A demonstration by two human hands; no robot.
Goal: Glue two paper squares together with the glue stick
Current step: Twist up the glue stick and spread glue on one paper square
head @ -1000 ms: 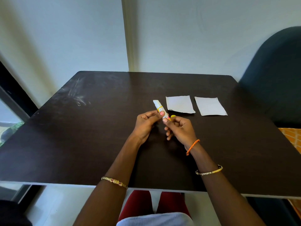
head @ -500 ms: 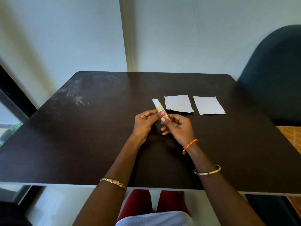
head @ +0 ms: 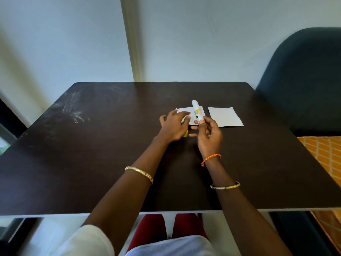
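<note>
R hand [head: 209,134]: grips glue stick [head: 196,111] at its lower end, stick upright, tip up, held over near paper square [head: 190,115].
L hand [head: 173,126]: fingers straight, reaching onto near square's left part, fingertips resting on it; a small yellow item, prob. the cap [head: 185,133], shows under the palm — can't tell if held or lying on table.
Far paper square [head: 224,116]: flat, untouched, just beside near one, toward table's right edge.
Table [head: 92,154]: dark; both squares sit past its middle, nearer far edge.
Progress (judged): cap appears off; no glue seen on paper yet. Left: spread glue, lay 2nd square on top, press.
</note>
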